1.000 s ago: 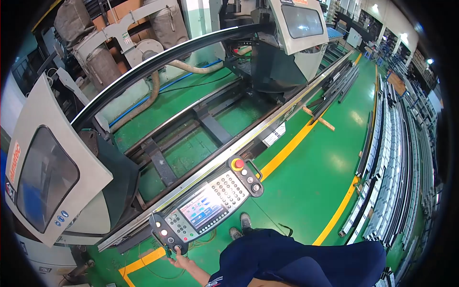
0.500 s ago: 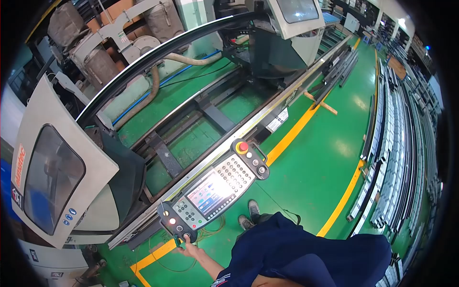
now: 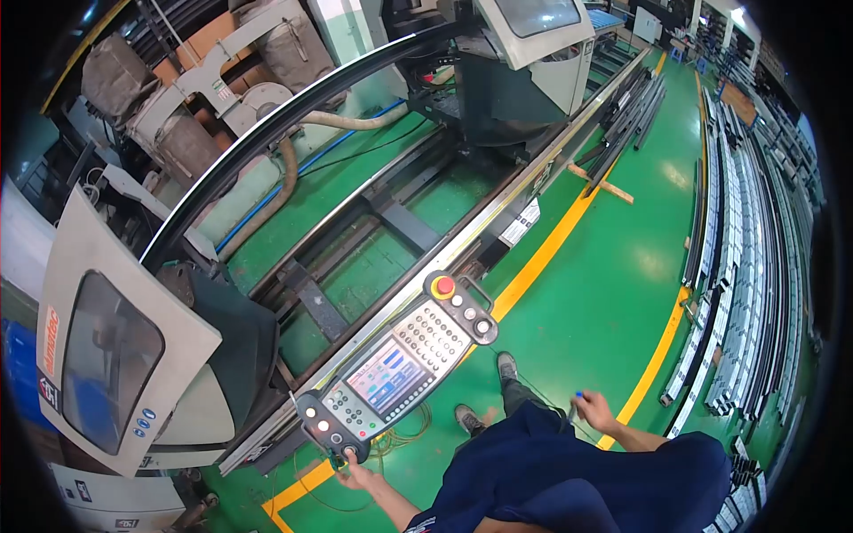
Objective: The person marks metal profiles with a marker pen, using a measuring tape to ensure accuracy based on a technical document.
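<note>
A grey control panel [image 3: 414, 351] with a lit screen, rows of keys and a red emergency-stop button [image 3: 442, 286] stands tilted in front of the long machine. My left hand [image 3: 357, 477] grips its lower left corner, the thumb by a round button [image 3: 349, 451]; the other fingers are partly hidden. Off to the right, over the green floor, my right hand [image 3: 595, 412] is closed around a slim pen-like thing with a blue end [image 3: 579, 394]. Nothing else touches that hand.
The long machine bed [image 3: 400, 218] runs diagonally between two hooded heads [image 3: 115, 355]. Bundles of metal profiles [image 3: 742, 293] lie along the right. Dark profiles [image 3: 622, 133] rest on wooden strips [image 3: 613, 188]. Loose cable [image 3: 402, 437] lies beneath the panel.
My right hand has come into view at the right with the pen-like thing. My left hand stays at the panel's corner. The view has shifted slightly, and the screen glare has faded.
</note>
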Demonstrator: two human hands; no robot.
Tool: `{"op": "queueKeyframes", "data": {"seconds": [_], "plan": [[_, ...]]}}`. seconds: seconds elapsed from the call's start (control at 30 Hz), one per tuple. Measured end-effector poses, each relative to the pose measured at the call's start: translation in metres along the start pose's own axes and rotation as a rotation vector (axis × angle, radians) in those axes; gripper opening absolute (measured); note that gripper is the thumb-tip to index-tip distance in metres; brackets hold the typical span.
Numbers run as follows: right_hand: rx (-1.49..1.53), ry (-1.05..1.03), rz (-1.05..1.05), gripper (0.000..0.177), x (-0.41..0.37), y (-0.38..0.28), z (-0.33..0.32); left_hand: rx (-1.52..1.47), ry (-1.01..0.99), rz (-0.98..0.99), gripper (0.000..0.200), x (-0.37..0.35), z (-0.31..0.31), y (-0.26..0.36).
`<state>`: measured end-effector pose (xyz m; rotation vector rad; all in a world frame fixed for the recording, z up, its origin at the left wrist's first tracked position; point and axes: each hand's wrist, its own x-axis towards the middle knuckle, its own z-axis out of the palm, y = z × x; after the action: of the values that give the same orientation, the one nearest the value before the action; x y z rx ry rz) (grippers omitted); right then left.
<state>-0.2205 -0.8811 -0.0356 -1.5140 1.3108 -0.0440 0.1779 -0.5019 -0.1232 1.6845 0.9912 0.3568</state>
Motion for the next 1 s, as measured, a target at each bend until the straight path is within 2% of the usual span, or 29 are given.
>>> {"op": "queueKeyframes", "data": {"seconds": [0.03, 0.07, 0.1, 0.17, 0.2, 0.27, 0.33, 0.43, 0.53, 0.57, 0.67, 0.7, 0.77, 0.83, 0.87, 0.9, 0.93, 0.97, 1.0], "plan": [[-0.067, 0.110, -0.172, 0.035, 0.036, 0.009, 0.001, 0.179, 0.137, 0.083, 0.056, -0.027, 0.000, 0.019], [-0.083, 0.150, -0.252, 0.036, 0.050, -0.017, -0.004, 0.354, 0.275, 0.163, 0.058, -0.050, 0.004, 0.025], [-0.097, 0.190, -0.334, 0.037, 0.066, -0.055, 0.000, 0.406, 0.212, 0.578, 0.063, -0.055, 0.001, 0.010], [0.061, 0.116, -0.433, 0.035, 0.087, -0.112, 0.005, 0.193, -0.295, 0.824, 0.057, -0.137, 0.013, 0.069], [0.236, 0.052, -0.419, 0.033, 0.088, -0.142, 0.011, 0.077, -0.546, 0.926, 0.054, -0.186, 0.024, 0.101], [0.431, -0.216, -0.422, 0.021, 0.090, -0.187, 0.009, 0.163, -1.086, 0.905, 0.046, -0.264, 0.050, 0.139], [0.590, -0.389, -0.488, 0.020, 0.083, -0.231, -0.010, 0.251, -1.621, 0.839, 0.038, -0.314, 0.071, 0.161], [0.834, -0.385, -0.512, 0.019, 0.093, -0.252, -0.044, 0.525, -1.803, 1.120, 0.032, -0.351, 0.109, 0.152], [0.819, -0.341, -0.596, 0.020, 0.114, -0.250, -0.072, 0.043, -1.983, 0.517, 0.029, -0.397, 0.117, 0.181], [0.756, -0.313, -0.613, 0.019, 0.119, -0.252, -0.077, 0.026, -1.979, 0.470, 0.029, -0.406, 0.116, 0.196], [0.838, -0.301, -0.654, 0.018, 0.126, -0.263, -0.074, 0.371, -1.953, 0.877, 0.030, -0.416, 0.126, 0.233], [0.837, -0.314, -0.635, 0.019, 0.126, -0.268, -0.074, 0.305, -1.901, 1.014, 0.030, -0.420, 0.130, 0.234], [0.833, -0.328, -0.612, 0.020, 0.128, -0.285, -0.075, 0.388, -1.881, 1.102, 0.029, -0.423, 0.137, 0.244], [0.547, -0.456, -0.589, 0.019, 0.130, -0.312, -0.077, 0.418, -1.894, 1.249, 0.029, -0.423, 0.151, 0.256], [0.405, -0.513, -0.570, 0.019, 0.133, -0.323, -0.075, 0.466, -2.022, 1.202, 0.032, -0.418, 0.160, 0.261], [0.391, -0.565, -0.656, 0.020, 0.144, -0.327, -0.076, 0.515, -2.150, 1.150, 0.035, -0.411, 0.172, 0.267], [0.409, -0.522, -0.743, 0.019, 0.151, -0.330, -0.078, 0.567, -2.277, 1.097, 0.039, -0.402, 0.185, 0.275], [0.428, -0.474, -0.836, 0.019, 0.160, -0.335, -0.082, 0.736, -2.489, 0.954, 0.041, -0.396, 0.198, 0.297], [0.442, -0.422, -0.933, 0.020, 0.169, -0.341, -0.092, 0.760, -2.619, 0.764, 0.041, -0.380, 0.216, 0.308]]}}
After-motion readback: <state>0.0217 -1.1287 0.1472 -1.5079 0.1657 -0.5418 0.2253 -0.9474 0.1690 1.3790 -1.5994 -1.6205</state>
